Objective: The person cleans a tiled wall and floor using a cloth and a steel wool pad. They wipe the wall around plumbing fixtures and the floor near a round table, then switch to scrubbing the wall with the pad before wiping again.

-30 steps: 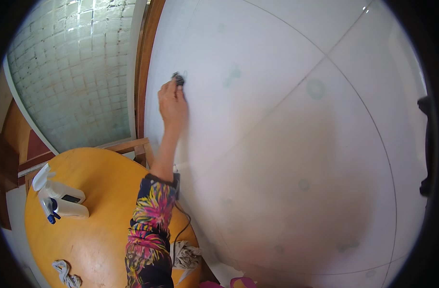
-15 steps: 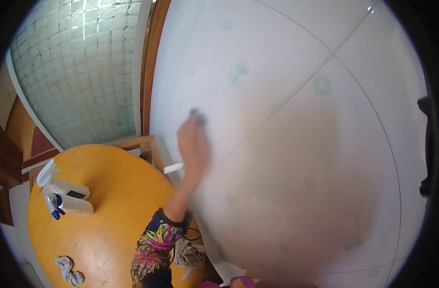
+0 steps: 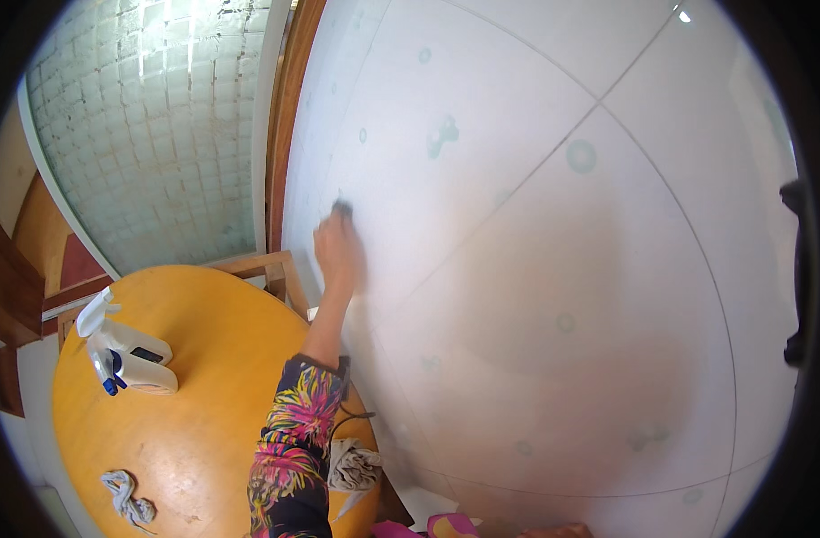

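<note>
My left hand (image 3: 338,255) reaches up along the white tiled wall (image 3: 509,99). Its fingers are closed on a small dark thing (image 3: 342,208), pressed to the tile; the kind is too blurred to tell. Pale green ring-shaped marks, such as a round spot (image 3: 581,156) and a smeared blotch (image 3: 443,136), dot the wall around it. At the lower edge only a strip of my right hand (image 3: 555,532) shows, low by the wall, with its fingers hidden.
A round yellow table (image 3: 213,430) stands at the left, bearing two white spray bottles (image 3: 139,354) and a crumpled grey cloth (image 3: 128,500). Another greyish cloth (image 3: 354,464) lies beside my sleeve. Behind rise a frosted glass panel (image 3: 159,134) and a wooden frame (image 3: 284,117).
My left hand, with the dark thing, has shifted left along the wall, and more of its sleeve shows. A strip of my right hand has come into view at the lower edge.
</note>
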Demonstrator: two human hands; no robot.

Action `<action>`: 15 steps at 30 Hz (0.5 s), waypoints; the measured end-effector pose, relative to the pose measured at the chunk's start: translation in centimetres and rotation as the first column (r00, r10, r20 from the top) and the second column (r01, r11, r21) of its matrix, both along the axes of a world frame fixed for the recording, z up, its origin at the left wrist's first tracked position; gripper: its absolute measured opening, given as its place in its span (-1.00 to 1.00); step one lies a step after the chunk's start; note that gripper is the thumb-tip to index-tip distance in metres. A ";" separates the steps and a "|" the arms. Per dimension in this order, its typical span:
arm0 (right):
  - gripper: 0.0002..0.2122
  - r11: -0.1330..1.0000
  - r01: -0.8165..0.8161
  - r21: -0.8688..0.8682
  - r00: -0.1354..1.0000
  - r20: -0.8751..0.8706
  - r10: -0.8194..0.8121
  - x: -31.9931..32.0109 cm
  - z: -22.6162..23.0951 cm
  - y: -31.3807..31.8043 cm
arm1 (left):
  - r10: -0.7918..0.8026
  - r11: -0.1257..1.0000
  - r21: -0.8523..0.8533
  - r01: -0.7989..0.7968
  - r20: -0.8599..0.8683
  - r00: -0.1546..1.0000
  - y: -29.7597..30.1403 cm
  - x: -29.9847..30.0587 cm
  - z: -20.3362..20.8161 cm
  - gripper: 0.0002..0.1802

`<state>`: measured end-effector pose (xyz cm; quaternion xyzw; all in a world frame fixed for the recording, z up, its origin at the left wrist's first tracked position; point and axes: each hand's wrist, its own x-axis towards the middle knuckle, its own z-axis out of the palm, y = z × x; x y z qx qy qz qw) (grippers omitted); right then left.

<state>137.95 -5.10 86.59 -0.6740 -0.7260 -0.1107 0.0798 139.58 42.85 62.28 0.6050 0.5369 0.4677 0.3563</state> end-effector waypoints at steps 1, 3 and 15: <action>-0.83 1.000 -0.001 0.006 1.000 -0.001 0.002 0.0 0.0 0.0 | -0.093 0.983 -0.164 0.084 -0.046 0.995 -0.5 -0.3 -1.9 -0.63; -0.83 1.000 -0.005 0.017 1.000 -0.001 0.005 0.0 -0.2 0.0 | -0.052 0.991 -0.127 0.045 -0.058 0.997 -2.4 -0.4 -4.0 -0.61; -0.83 0.997 0.022 0.076 1.000 0.005 -0.022 0.4 -0.8 0.2 | 0.055 0.993 0.102 -0.055 -0.003 0.998 9.9 1.1 -1.5 -0.71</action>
